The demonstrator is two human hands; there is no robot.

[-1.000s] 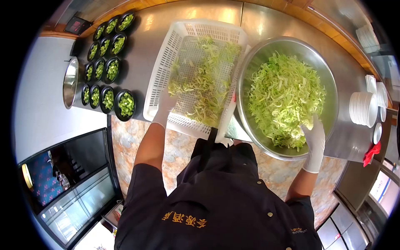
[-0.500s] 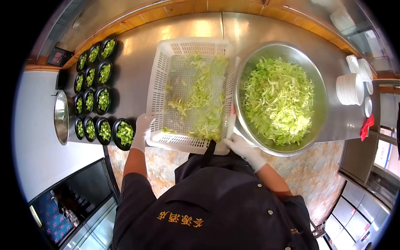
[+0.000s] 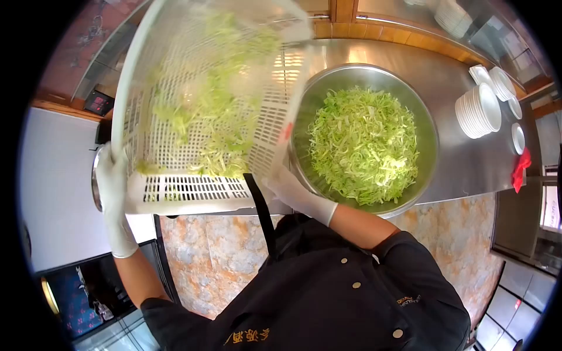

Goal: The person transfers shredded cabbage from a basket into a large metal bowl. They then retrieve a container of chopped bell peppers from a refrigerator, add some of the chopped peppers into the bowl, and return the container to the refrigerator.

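A white perforated plastic basket (image 3: 193, 206) hangs raised and tilted above the counter, slightly blurred. Shredded pale-green lettuce (image 3: 225, 158) lies scattered inside it, thickest along the near wall. My left hand (image 3: 111, 175), in a clear glove, grips the basket's left side at the near corner. At the opposite near corner my right hand (image 3: 295, 192), gloved too, is closed on the basket's right edge, its fingertips partly hidden. Just right of that hand stands a large steel bowl (image 3: 430, 126), heaped with more shredded lettuce (image 3: 363, 143).
White plates and bowls (image 3: 479, 111) are stacked at the counter's right end, with a red cloth (image 3: 520, 169) at the edge. A small digital display (image 3: 99, 103) sits at the far left. The steel counter (image 3: 445, 167) runs along a wood-trimmed wall.
Both hands have lifted the basket off the counter and swung it left and up, tilting it. It now covers the black bowls of chopped greens seen earlier at left.
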